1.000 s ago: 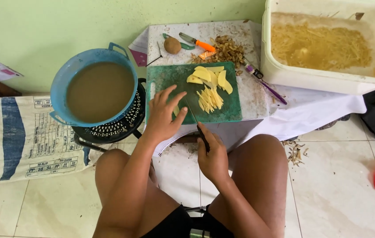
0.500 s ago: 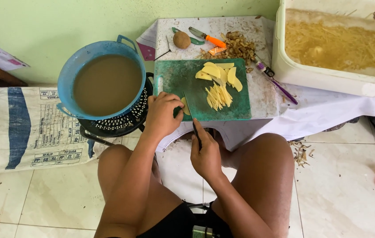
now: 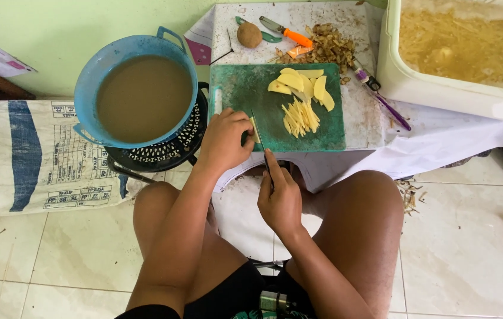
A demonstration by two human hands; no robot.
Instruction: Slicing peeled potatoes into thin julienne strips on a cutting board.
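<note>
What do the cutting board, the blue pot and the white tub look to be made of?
Cutting board: likely plastic, matte green, scuffed pale by knife marks. Blue pot: probably enamelled metal or plastic; smooth glossy rim with loop handles, so it stays open. White tub: seemingly moulded plastic, thick rounded walls with a dull sheen. The left hand rests on the board.

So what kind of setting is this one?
Probably a home or small food-prep spot worked at floor level: a green cutting board with sliced potato on a low table, a blue pot on a burner, a tiled floor.
</note>
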